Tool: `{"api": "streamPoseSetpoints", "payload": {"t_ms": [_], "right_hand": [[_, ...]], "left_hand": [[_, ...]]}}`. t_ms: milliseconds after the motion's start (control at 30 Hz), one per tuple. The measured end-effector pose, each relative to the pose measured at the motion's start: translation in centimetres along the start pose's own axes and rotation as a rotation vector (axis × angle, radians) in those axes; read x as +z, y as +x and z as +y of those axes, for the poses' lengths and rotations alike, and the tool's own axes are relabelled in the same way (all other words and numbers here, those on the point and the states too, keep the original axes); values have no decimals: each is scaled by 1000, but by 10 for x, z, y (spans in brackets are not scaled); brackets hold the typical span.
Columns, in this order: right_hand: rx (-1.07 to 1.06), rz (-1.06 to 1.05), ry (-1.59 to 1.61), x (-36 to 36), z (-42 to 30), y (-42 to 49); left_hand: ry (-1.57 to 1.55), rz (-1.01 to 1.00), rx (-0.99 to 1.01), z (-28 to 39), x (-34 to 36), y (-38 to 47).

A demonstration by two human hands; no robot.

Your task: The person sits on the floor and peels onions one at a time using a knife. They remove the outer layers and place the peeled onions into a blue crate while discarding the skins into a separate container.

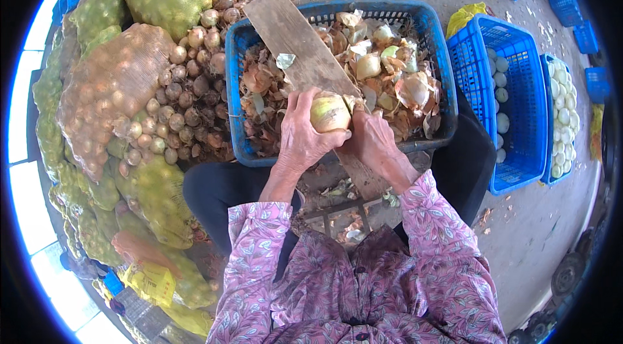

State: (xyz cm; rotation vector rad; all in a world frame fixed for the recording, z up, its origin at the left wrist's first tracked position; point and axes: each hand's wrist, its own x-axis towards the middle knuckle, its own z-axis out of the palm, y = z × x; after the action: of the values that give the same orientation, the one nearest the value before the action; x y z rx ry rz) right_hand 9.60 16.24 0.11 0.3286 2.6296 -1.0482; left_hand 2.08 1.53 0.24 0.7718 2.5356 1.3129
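My left hand (304, 134) is wrapped around a large pale yellow-green onion (330, 114), with the thumb beneath it and the fingers over its far side. Against the onion's right end is my right hand (375, 137), its fingers curled. A thin dark edge, apparently a knife blade (347, 104), shows between the onion and that hand; the handle is hidden in the fist. Both hands are above a worn wooden board (302, 42) lying slantwise across a blue plastic crate (232, 100). Onion skins (384, 95) and trimmings fill much of the crate.
Loose unpeeled onions (187, 95) are heaped on the left, beside mesh sacks (112, 86) full of onions. On the right, a blue basket (518, 149) holds several peeled onions (501, 95). Beyond it, another crate (546, 168) is full of them. Skin scraps litter the concrete floor (525, 227).
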Motion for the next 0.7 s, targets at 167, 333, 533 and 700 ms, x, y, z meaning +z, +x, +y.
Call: {"api": "streamPoseSetpoints", "payload": {"t_ms": [167, 333, 533, 700], "right_hand": [[-22, 131, 31, 25, 36, -82], [207, 150, 816, -5, 22, -70], [241, 63, 1508, 0, 5, -53], [124, 222, 1183, -26, -3, -59]], "left_hand": [[-118, 88, -42, -15, -9, -5], [-644, 11, -338, -3, -12, -11], [-1258, 52, -450, 3, 2, -23], [-1261, 57, -487, -6, 1, -24]]}}
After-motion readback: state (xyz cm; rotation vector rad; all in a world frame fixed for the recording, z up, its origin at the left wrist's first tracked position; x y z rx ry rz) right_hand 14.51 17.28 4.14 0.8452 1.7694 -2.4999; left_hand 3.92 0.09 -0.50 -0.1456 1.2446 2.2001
